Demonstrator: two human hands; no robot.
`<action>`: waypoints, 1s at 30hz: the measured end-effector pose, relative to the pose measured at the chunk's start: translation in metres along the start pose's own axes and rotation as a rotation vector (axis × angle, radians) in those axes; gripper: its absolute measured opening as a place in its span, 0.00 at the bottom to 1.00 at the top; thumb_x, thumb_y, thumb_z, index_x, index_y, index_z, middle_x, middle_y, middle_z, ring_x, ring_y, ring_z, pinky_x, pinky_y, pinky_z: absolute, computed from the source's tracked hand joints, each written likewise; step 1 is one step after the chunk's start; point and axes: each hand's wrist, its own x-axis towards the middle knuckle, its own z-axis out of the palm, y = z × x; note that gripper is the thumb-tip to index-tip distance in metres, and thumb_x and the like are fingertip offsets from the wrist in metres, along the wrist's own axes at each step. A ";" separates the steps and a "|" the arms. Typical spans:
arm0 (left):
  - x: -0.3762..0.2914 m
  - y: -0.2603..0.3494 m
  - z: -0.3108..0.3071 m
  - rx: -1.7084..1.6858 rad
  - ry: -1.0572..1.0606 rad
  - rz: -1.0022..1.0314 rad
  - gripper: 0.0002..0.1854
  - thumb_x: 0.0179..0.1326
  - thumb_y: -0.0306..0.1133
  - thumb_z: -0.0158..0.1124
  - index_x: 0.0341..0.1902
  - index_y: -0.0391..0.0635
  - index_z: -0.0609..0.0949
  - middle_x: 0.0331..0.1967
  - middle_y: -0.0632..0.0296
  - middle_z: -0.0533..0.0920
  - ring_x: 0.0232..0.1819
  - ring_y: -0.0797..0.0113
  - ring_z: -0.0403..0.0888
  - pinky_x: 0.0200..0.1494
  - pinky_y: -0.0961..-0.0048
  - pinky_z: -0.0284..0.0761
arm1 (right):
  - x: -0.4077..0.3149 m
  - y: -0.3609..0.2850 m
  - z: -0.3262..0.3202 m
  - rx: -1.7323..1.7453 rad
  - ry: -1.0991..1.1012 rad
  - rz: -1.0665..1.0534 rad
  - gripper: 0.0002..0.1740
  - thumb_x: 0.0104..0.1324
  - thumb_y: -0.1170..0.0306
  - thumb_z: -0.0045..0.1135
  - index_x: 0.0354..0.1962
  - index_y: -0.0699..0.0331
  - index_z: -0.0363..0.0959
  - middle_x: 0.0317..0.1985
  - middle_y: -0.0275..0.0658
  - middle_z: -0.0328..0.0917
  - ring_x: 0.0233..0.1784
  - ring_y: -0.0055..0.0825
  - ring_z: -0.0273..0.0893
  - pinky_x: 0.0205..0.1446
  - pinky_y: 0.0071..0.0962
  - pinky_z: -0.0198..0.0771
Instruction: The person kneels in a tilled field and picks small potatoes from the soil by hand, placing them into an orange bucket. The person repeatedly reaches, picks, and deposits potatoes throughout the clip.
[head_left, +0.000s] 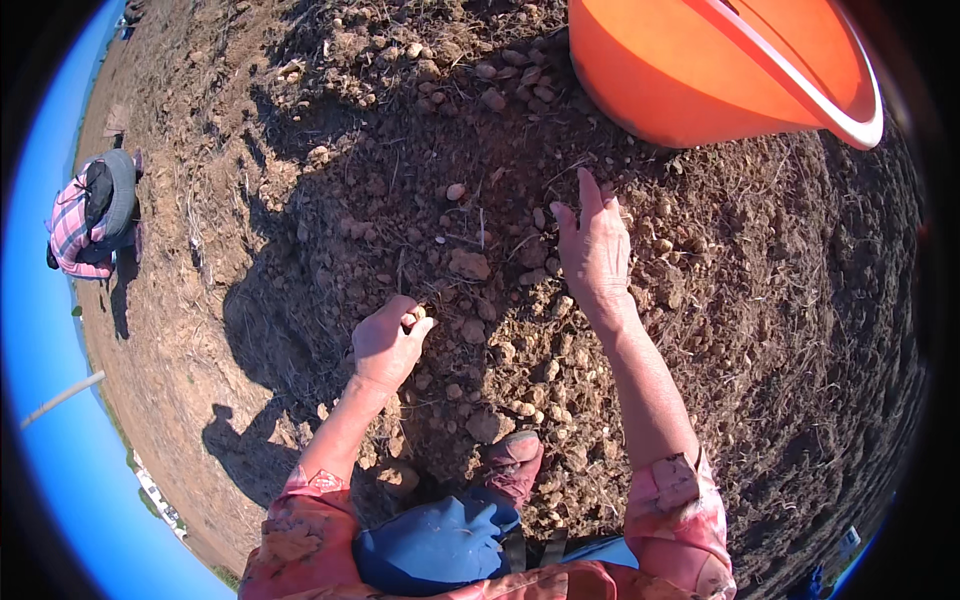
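Note:
Low over the cloddy soil, my left hand (388, 341) pinches a small pale peanut pod (421, 312) between thumb and forefinger. To its right, my right hand (596, 244) reaches forward with fingers spread and apparently nothing in them. Below it, the ground is partly hidden. Peanut pods (523, 409) lie among the clods near my shoe (517, 457). A single lighter pod (455, 192) rests in the shadow between and ahead of my hands. An orange plastic tub (675, 82) with a thick pale rim stands beyond my right hand; its inside shows only in part.
A brown clod (469, 264) and dry stalks (481, 225) litter the soil between my hands. My bent knee (435, 547) in blue trousers is close below. Another person (94, 214) in a plaid shirt bends over far to the left. A pole (64, 397) stands against the sky.

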 end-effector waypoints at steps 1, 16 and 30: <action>0.001 -0.003 0.000 0.001 -0.020 -0.032 0.12 0.47 0.32 0.69 0.33 0.43 0.77 0.21 0.60 0.80 0.25 0.62 0.80 0.29 0.71 0.75 | -0.001 -0.011 -0.005 -0.032 -0.004 -0.005 0.22 0.59 0.69 0.58 0.51 0.63 0.68 0.46 0.48 0.67 0.34 0.40 0.74 0.33 0.37 0.71; 0.080 0.025 -0.036 -0.574 -0.001 0.011 0.04 0.55 0.26 0.59 0.34 0.41 0.77 0.23 0.71 0.74 0.25 0.83 0.67 0.29 0.83 0.66 | -0.003 0.044 -0.052 0.499 -0.382 0.159 0.07 0.56 0.76 0.56 0.34 0.66 0.75 0.26 0.36 0.74 0.28 0.21 0.73 0.34 0.23 0.70; 0.121 0.026 0.017 0.010 0.339 0.507 0.13 0.56 0.35 0.65 0.35 0.40 0.73 0.30 0.62 0.75 0.24 0.68 0.71 0.25 0.70 0.69 | -0.093 0.042 -0.025 0.089 -0.240 -0.268 0.16 0.62 0.71 0.51 0.48 0.59 0.67 0.43 0.43 0.66 0.45 0.37 0.70 0.45 0.32 0.72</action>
